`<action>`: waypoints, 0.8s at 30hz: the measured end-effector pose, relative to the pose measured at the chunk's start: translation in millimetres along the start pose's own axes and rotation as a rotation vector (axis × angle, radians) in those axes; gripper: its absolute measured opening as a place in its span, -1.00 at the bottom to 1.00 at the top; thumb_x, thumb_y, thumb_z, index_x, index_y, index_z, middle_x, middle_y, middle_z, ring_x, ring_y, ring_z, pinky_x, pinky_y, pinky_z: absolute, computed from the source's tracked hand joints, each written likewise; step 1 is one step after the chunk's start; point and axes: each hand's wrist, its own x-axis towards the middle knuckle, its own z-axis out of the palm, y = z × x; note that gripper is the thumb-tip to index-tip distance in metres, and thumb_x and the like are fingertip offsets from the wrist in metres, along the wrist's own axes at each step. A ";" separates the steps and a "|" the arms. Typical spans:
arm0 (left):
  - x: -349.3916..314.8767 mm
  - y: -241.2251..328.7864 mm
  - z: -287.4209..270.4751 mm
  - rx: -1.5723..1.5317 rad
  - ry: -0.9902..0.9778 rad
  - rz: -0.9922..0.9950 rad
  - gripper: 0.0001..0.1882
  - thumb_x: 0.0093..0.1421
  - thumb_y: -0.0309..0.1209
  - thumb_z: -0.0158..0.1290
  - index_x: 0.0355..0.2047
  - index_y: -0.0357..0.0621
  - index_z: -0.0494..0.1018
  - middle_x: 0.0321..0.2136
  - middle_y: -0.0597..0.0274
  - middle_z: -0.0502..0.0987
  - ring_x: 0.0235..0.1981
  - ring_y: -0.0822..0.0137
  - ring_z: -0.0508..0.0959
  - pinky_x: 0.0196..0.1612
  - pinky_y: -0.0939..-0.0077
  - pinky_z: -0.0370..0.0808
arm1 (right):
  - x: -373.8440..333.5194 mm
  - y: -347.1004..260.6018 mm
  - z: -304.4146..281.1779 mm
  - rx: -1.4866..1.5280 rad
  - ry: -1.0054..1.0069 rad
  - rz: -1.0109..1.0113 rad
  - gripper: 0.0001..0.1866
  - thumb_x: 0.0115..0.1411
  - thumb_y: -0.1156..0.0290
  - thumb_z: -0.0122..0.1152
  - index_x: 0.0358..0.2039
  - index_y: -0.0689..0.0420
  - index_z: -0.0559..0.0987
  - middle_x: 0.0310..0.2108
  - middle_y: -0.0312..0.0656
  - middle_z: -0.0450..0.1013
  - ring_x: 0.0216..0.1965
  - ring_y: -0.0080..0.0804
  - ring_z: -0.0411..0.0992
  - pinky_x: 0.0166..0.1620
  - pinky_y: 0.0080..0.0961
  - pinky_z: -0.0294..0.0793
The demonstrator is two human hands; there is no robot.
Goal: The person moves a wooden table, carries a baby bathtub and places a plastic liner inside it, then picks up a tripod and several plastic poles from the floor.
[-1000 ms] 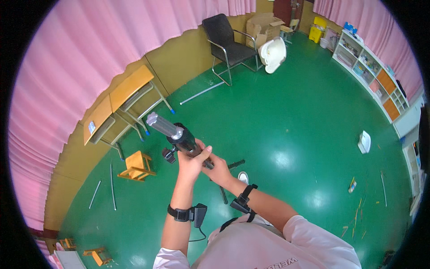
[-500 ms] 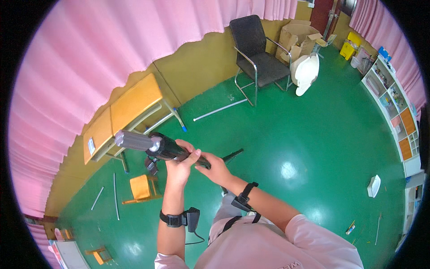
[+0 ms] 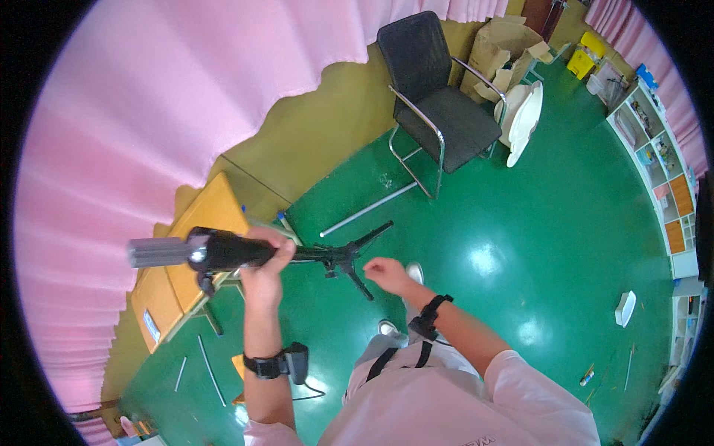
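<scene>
A black tripod stand (image 3: 224, 250) with a grey ribbed end piece (image 3: 158, 253) leans across in front of me, its thick upper part toward the left. My left hand (image 3: 266, 260) is wrapped round it just below that thick part. Farther down, the splayed tripod legs (image 3: 346, 255) spread over the green floor. My right hand (image 3: 388, 275) is off the stand, close to the right of its legs, with fingers curled in and nothing visible in them. Black straps with small boxes sit on both my forearms.
Wooden desks (image 3: 160, 301) stand along the curtained wall at left. A black chair (image 3: 446, 123), a torn cardboard box (image 3: 500, 56) and a white moulded piece (image 3: 523, 119) are at the back. Loose tubes (image 3: 368, 210) lie on the floor. White shelves (image 3: 654, 160) line the right.
My right hand has let go of the stand and moved apart to the right. The stand, held in my left hand, has shifted left, and its tripod legs now show more fully.
</scene>
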 end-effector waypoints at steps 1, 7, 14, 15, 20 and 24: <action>29.0 -4.5 1.2 -0.006 -0.001 0.002 -0.73 -0.09 -0.70 0.13 -0.49 -0.10 0.31 -0.48 0.32 0.35 -0.39 0.41 0.36 -0.22 0.54 0.31 | 24.7 29.7 -26.2 -0.085 0.030 0.043 -0.83 0.04 0.43 0.20 -0.31 0.14 0.59 -0.38 -0.15 0.55 -0.35 -0.32 0.53 -0.27 -0.48 0.50; 177.0 -43.1 0.0 -0.006 -0.001 0.023 -0.74 -0.08 -0.63 0.10 -0.46 -0.11 0.24 -0.50 0.24 0.30 -0.43 0.30 0.34 -0.20 0.41 0.31 | 167.2 157.2 -152.8 -0.612 0.060 0.389 -0.77 -0.01 0.27 0.12 -0.42 0.12 0.62 -0.29 -0.01 0.54 -0.23 -0.07 0.50 -0.15 -0.25 0.49; 295.7 -86.1 -8.1 0.005 0.039 0.025 -0.73 -0.11 -0.52 0.11 -0.47 -0.03 0.22 -0.59 0.33 0.21 -0.50 0.34 0.27 -0.21 0.40 0.17 | 304.7 214.6 -174.2 -0.788 -0.156 0.552 -0.77 0.04 0.28 0.05 -0.38 0.05 0.63 -0.24 -0.05 0.53 -0.15 -0.04 0.48 -0.09 -0.20 0.48; 314.5 -94.1 -7.9 -0.002 0.020 0.030 -0.72 -0.11 -0.52 0.12 -0.47 -0.03 0.22 -0.60 0.34 0.22 -0.51 0.35 0.27 -0.21 0.41 0.17 | 325.7 231.4 -179.2 -0.801 -0.175 0.544 -0.76 0.04 0.26 0.06 -0.32 0.03 0.61 -0.23 -0.06 0.52 -0.16 -0.05 0.47 -0.09 -0.21 0.47; 377.1 -128.9 -37.8 0.029 -0.005 0.032 -0.63 -0.18 -0.47 0.21 -0.52 0.04 0.18 -0.64 0.40 0.21 -0.58 0.44 0.21 -0.25 0.52 0.07 | 408.1 276.9 -138.4 -0.716 -0.186 0.580 -0.74 0.06 0.23 0.12 -0.25 0.02 0.56 -0.13 -0.11 0.48 -0.07 -0.12 0.43 -0.05 -0.24 0.45; 404.8 -148.9 -72.8 -0.084 -0.245 0.036 -0.48 -0.04 -0.45 0.09 -0.07 -0.30 0.16 -0.22 0.07 0.26 -0.10 0.13 0.25 0.17 0.11 -0.15 | 452.4 345.2 -105.9 -0.806 -0.226 0.535 -0.74 0.05 0.24 0.15 -0.25 0.04 0.54 -0.14 -0.10 0.48 -0.08 -0.10 0.43 -0.05 -0.22 0.45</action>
